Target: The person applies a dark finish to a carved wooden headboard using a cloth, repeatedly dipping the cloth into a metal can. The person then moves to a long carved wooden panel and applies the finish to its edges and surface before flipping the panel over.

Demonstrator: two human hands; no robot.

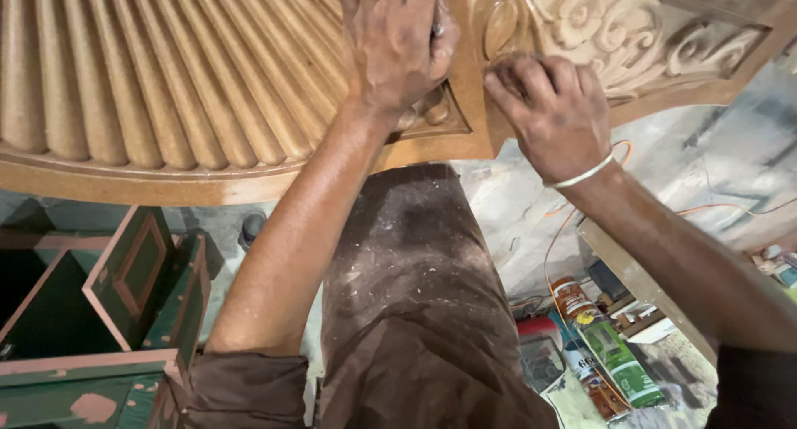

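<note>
Wood fills the top, a carved panel [207, 89] with fluted ribs spreading at eleven o'clock and floral scrollwork at one. The left hand [397, 47] presses flat at twelve, fingers curled over something small I cannot make out. The right hand [552, 105], fingers bent, rests on the carving's edge. Spray cans [610, 350] lie at five o'clock; green cabinet [108, 313] at eight.
</note>
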